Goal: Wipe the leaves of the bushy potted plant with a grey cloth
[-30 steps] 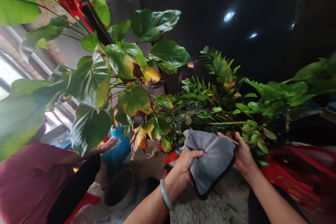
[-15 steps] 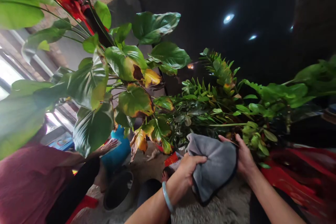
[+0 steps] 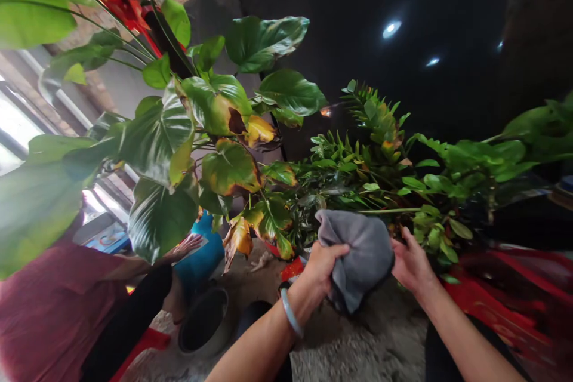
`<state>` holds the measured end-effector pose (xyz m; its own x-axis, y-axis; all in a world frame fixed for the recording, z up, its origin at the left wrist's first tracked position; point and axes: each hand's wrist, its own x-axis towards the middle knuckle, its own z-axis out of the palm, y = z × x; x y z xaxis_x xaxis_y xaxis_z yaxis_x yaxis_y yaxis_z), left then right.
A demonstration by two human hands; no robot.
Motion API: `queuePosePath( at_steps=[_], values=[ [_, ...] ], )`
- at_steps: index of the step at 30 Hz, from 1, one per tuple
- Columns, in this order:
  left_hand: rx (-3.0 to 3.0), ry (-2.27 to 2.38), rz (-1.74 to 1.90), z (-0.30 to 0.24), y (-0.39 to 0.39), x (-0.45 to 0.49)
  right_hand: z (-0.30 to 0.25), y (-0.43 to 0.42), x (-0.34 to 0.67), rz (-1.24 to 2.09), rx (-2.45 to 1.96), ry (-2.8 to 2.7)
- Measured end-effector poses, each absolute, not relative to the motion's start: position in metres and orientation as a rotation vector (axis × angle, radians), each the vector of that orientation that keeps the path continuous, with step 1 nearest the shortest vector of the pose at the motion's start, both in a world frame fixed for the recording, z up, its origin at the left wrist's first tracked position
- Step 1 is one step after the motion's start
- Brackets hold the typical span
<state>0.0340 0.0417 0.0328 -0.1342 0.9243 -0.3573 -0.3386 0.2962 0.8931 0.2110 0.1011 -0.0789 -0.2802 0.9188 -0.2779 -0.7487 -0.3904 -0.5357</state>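
Observation:
Both my hands hold a grey cloth (image 3: 358, 250) in front of a small-leaved green plant (image 3: 371, 167). My left hand (image 3: 320, 271), with a pale bangle on the wrist, pinches the cloth's left side, thumb on top. My right hand (image 3: 409, 262) grips the cloth's right edge, fingers curled against it close to a thin green stem. The cloth is bunched between the two hands and hangs down a little.
A big plant with broad leaves (image 3: 188, 131), some yellowed and browned, fills the left. A person in a maroon top (image 3: 54, 304) sits at the lower left, their hand (image 3: 188, 245) on a blue pot (image 3: 203, 250). A dark empty pot (image 3: 206, 322) stands on the gravel floor. Red objects (image 3: 505, 298) lie to the right.
My hands have come closer together and risen a little, so the cloth is more bunched and less of it hangs down.

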Motion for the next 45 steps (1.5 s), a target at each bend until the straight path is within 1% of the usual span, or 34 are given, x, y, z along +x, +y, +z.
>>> queuePosePath(
  at_steps=[2,4,7,9,11,15,17,20,23,25,26,28,31,33,34,36,40,42,45],
  values=[
    [0.703,1.212,1.077,0.032,0.024,0.028,-0.077,0.098,0.212,1.886,-0.729,-0.358],
    [0.778,1.147,1.075,0.049,0.02,0.023,-0.073,0.096,0.212,1.835,-0.7,-0.358],
    [0.801,1.078,1.346,0.085,0.041,0.023,-0.067,0.096,0.207,1.737,-0.624,-0.334],
    [0.747,1.049,1.517,0.095,0.058,0.024,-0.066,0.098,0.204,1.744,-0.617,-0.32],
    [0.71,1.077,1.519,0.085,0.064,0.025,-0.068,0.099,0.204,1.782,-0.606,-0.316],
    [0.757,1.247,1.216,0.033,0.036,0.016,-0.071,0.099,0.211,1.863,-0.641,-0.3],
    [0.786,1.257,1.114,0.02,0.018,0.008,-0.07,0.098,0.215,1.904,-0.677,-0.314],
    [0.796,1.13,1.166,0.042,0.013,-0.001,-0.069,0.098,0.214,1.852,-0.662,-0.359],
    [0.843,1.008,1.413,0.084,0.034,-0.002,-0.07,0.099,0.208,1.777,-0.592,-0.419],
    [0.832,0.995,1.555,0.095,0.048,0.0,-0.071,0.099,0.204,1.774,-0.567,-0.426],
    [0.808,1.018,1.585,0.092,0.052,0.002,-0.072,0.099,0.202,1.779,-0.562,-0.419],
    [0.762,1.107,1.521,0.07,0.051,0.004,-0.071,0.098,0.202,1.79,-0.568,-0.399],
    [0.768,1.208,1.249,0.024,0.03,0.004,-0.069,0.096,0.206,1.839,-0.634,-0.4],
    [0.806,1.174,1.115,0.01,0.014,0.002,-0.067,0.095,0.209,1.886,-0.666,-0.409],
    [0.833,1.142,1.097,0.012,0.009,0.001,-0.067,0.095,0.209,1.905,-0.662,-0.413],
    [0.884,1.074,1.149,0.033,0.008,-0.002,-0.066,0.094,0.209,1.892,-0.625,-0.419],
    [0.858,1.028,1.475,0.085,0.034,-0.005,-0.066,0.095,0.205,1.789,-0.596,-0.409],
    [0.802,1.05,1.57,0.083,0.046,-0.003,-0.066,0.095,0.203,1.801,-0.589,-0.414],
    [0.799,1.207,1.457,0.044,0.044,0.003,-0.065,0.093,0.204,1.841,-0.588,-0.449]
  ],
)
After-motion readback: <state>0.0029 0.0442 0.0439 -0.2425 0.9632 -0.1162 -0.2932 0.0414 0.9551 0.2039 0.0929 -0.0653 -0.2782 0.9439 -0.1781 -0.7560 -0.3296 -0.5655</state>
